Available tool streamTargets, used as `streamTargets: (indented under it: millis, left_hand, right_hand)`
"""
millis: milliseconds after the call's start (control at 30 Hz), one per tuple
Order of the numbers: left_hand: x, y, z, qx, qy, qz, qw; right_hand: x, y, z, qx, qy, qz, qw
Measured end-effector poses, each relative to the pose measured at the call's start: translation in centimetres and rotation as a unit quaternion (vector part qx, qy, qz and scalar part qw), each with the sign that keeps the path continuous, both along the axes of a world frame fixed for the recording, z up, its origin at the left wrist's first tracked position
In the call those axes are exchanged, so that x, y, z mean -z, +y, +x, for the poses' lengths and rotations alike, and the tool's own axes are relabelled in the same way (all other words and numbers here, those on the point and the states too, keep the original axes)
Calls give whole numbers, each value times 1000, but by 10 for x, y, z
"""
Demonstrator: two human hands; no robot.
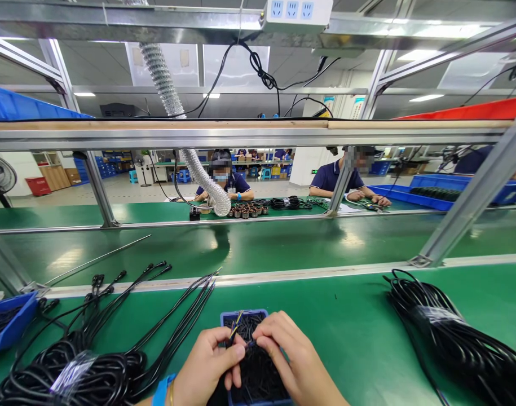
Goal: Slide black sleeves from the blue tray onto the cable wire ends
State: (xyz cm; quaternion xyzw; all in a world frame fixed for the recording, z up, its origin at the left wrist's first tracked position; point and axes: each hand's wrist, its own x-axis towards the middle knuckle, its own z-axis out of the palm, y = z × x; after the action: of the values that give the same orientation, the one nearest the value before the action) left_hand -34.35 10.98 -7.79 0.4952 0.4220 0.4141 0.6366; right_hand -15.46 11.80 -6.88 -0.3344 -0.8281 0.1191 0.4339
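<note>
Head view: the landmark is the blue bin (pixel 255 312) of short black pieces (pixel 261 380) on the green bench (pixel 346 316), directly beneath both hands. Over its left part, the left hand (pixel 217 361) has its thumb and fingers closed around the cable end (pixel 232 334), from which a yellow wire (pixel 239 318) points up. Over its right part, the right hand (pixel 289 352) has its thumb and forefinger pinched together at a dark wire (pixel 251 343) beside that cable end; the detail there is too small to tell. The hands hide much of the bin's sides.

Left of the bin lies a wrapped black cable bundle (pixel 109 378), its loose leads (pixel 177 332) reaching almost to the bin's far left corner. Beyond that bundle, at the far left, sits a second bin (pixel 25 321). Well right of the bin is another cable coil (pixel 456 338), near a slanting metal post (pixel 464 203). Beyond the bin, a thin rod (pixel 99 259) lies to the left, while a silver hose (pixel 201 180) hangs in front of one co-worker (pixel 241 183), beside copper-coloured parts (pixel 247 211). Farther right, another post (pixel 342 186) partly blocks a second co-worker (pixel 325 179).
</note>
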Motion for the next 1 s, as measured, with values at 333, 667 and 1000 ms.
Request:
streamTargets:
  millis: [333,667,1000]
  left_hand:
    - [1,0,2,-14,-7,1,1000]
    - [-8,-4,2,-23,-20,2,1000]
    - [-4,-2,2,-8,-5,-8,1000]
  right_hand:
    - [4,1,-5,-36,-6,33,999]
    - [11,6,-4,41,59,31,997]
    - [4,2,-5,30,50,72,996]
